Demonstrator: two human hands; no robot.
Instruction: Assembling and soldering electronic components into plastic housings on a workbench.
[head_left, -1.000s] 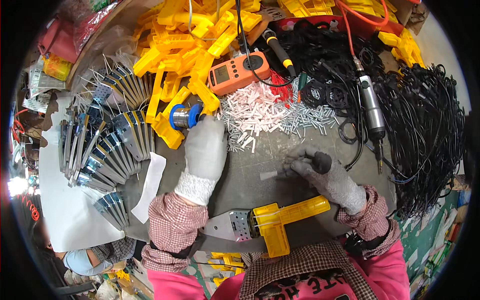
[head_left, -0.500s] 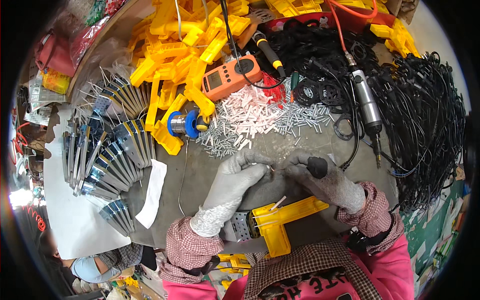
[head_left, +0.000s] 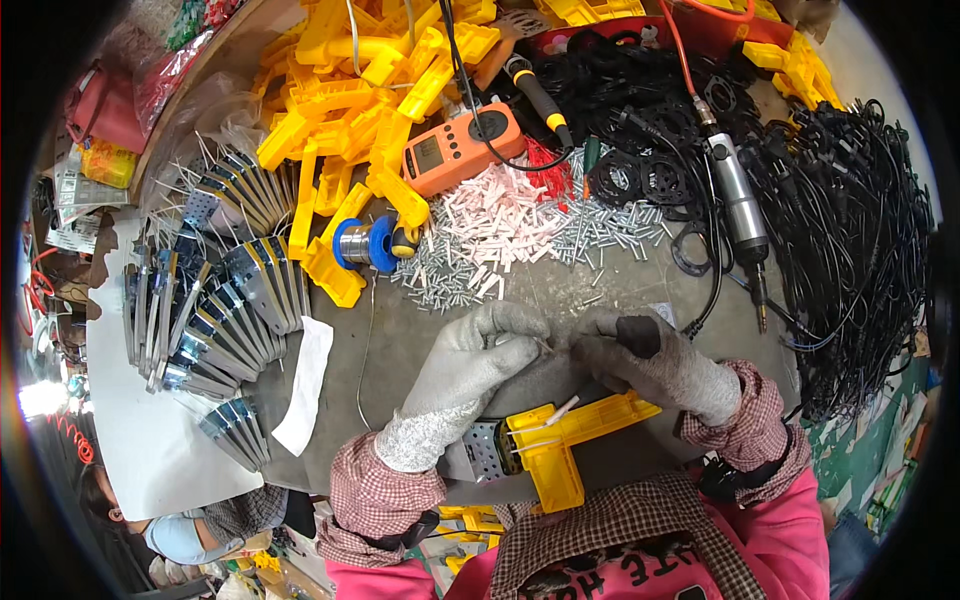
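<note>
The fingers [head_left: 520, 335] of the gloved left hand [head_left: 470, 375] are pinched narrow on a thin pin [head_left: 545, 347], whose tip pokes out toward the right hand [head_left: 650, 365]; the two hands meet just above the grey counter [head_left: 420, 330]. The right hand's fingers are curled around a dark handle [head_left: 637, 335], the knob of which shows above the glove; what tool it belongs to cannot be made out. Just below both hands lies a yellow plastic part [head_left: 570, 435] joined to a perforated metal plate [head_left: 487, 455], with a white tube [head_left: 560, 410] resting on it. Beyond the hands, a heap of short white and silver tubes [head_left: 510, 225] spreads over the counter, and a blue solder spool [head_left: 365, 243] sits at its left edge. An orange meter [head_left: 462, 148] lies behind the heap, its probe [head_left: 535, 90] beside it. A pile of yellow parts [head_left: 350, 110] fills the far left, and rows of metal brackets [head_left: 215, 300] fan out at the left beside a white paper strip [head_left: 303, 385]. At the right, a grey power screwdriver [head_left: 738, 210] lies among black rings [head_left: 650, 180], next to a large bundle of black cables [head_left: 850, 230]. Both forearms wear checked sleeve covers [head_left: 375, 500].
</note>
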